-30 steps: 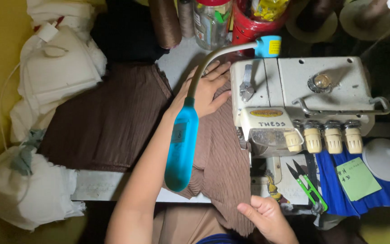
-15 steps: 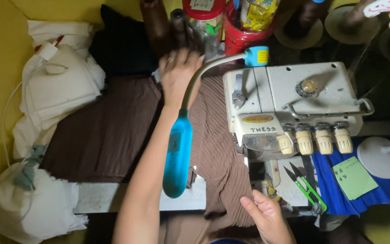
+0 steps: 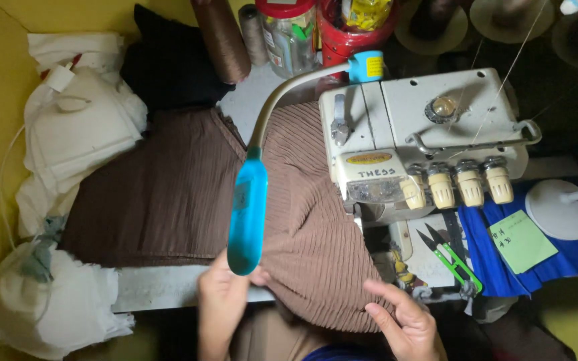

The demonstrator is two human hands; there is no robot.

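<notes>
Hands at desk's front edge: left hand point(image 3: 225, 301) pinching brown ribbed fabric point(image 3: 302, 220), right hand point(image 3: 403, 321) spread flat on its hem. Overlock machine point(image 3: 423, 140) crowds the right.

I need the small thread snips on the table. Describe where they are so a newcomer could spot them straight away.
Start at the white sewing machine and drop below its row of four cream knobs. There, left of the green paper note on the blue cloth, lie the thread snips. They alone pair thin dark blades with bright green handles.
</notes>
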